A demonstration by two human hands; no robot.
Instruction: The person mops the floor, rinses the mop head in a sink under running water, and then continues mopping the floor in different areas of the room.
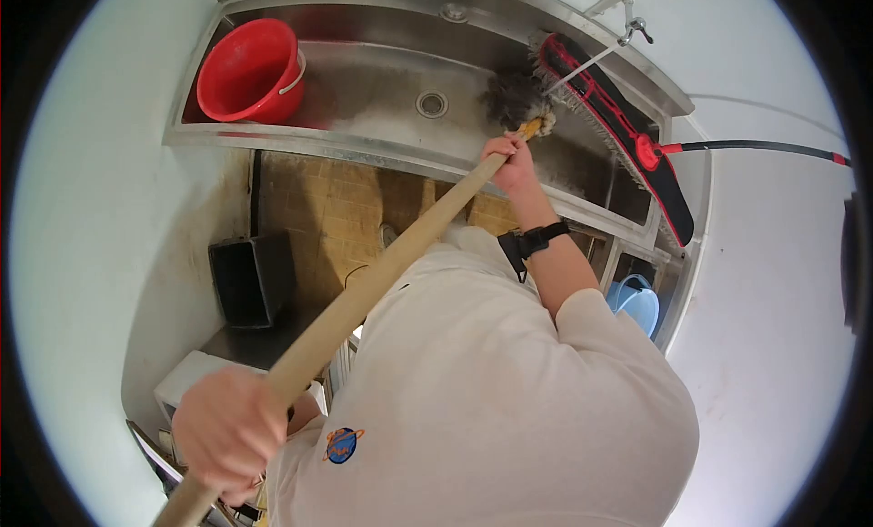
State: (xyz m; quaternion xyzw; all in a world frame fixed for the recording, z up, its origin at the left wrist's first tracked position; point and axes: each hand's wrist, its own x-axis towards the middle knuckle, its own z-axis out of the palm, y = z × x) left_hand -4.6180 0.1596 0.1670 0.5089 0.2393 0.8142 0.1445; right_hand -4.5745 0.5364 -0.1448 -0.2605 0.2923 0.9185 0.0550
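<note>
The person wears a loose off-white top (509, 391), plain and softly creased, with a short right sleeve (589, 320); on the left of its front sits a small round emblem (342, 445), blue with orange marks and an orange ring around it, like a planet; a black strap (548, 233) circles the right forearm near the wrist, with a chunky black piece (512, 246) attached; a greyish shoe (388, 235) shows below, too small for detail

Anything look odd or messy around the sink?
Yes: a dark patch in the sink by the mop's head, though I can't tell grime from strands. Brownish stains also mark the otherwise pale wall beside it.
</note>
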